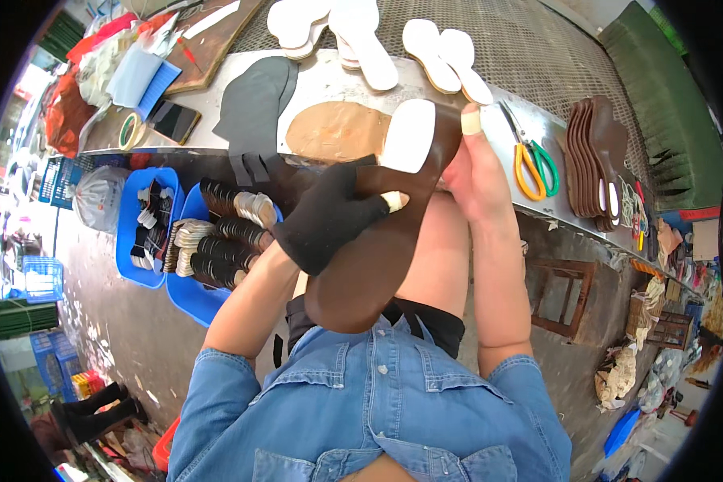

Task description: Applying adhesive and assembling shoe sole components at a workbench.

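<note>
You hold the brown sole (377,257) over your lap, just below the bench edge (321,76). A white heel pad (408,135) already sits on its top end; judging by that, pressing it down seems underway, the rest bare. Your gloved left hand (325,217) is closed around the sole's middle. Your right hand (475,173) grips its upper edge, thumb taped. Scissors (533,161) lie right of the sole.
</note>
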`<action>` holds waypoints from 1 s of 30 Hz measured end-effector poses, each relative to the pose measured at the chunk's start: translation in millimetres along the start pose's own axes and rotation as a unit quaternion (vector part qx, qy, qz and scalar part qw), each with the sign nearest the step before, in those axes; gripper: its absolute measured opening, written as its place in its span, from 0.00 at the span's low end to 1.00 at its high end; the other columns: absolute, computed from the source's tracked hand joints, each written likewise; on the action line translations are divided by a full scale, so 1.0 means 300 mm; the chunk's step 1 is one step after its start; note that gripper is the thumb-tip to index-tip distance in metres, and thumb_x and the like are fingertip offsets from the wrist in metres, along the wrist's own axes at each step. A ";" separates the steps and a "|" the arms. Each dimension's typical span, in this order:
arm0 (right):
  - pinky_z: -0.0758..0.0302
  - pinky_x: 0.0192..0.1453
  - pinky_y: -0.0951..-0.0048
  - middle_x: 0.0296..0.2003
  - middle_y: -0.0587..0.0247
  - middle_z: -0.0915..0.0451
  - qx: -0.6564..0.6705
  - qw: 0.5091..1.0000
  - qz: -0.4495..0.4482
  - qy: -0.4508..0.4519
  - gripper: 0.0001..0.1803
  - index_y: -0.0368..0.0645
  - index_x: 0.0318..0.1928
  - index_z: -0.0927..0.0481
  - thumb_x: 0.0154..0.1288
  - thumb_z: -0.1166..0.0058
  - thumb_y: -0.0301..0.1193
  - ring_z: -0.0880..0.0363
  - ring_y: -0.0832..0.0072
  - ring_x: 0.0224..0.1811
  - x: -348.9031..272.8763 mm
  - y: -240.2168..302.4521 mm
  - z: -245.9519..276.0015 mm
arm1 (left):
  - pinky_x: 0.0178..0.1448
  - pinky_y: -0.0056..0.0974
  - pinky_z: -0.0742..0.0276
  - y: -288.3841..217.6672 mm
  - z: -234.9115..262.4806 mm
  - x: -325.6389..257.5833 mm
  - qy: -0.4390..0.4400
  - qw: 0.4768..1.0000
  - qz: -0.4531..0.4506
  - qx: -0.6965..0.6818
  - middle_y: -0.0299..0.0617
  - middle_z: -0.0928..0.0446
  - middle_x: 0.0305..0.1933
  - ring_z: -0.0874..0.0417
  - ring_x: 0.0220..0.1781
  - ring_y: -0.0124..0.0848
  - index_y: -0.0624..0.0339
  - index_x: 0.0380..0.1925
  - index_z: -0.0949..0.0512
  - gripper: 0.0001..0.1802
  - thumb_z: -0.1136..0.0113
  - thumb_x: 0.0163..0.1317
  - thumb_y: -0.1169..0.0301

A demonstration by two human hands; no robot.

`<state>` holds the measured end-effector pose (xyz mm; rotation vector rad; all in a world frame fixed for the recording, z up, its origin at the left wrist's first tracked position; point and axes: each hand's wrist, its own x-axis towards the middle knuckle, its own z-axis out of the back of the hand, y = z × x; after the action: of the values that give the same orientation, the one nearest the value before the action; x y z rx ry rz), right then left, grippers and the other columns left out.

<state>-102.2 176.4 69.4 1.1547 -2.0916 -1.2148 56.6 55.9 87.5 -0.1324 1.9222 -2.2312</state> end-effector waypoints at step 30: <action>0.22 0.35 0.77 0.29 0.55 0.23 -0.323 0.881 0.328 -0.109 0.11 0.30 0.33 0.22 0.48 0.50 0.08 0.21 0.71 0.32 -0.169 0.033 -0.050 | 0.49 0.35 0.26 -0.031 0.045 0.001 -0.062 0.994 -0.034 0.088 0.46 0.19 0.41 0.19 0.45 0.31 0.62 0.59 0.35 0.33 0.40 0.49 0.75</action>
<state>-68.1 214.3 86.6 -0.0036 -1.7454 -1.5316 58.2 44.0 98.7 -0.3071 1.6733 -2.3631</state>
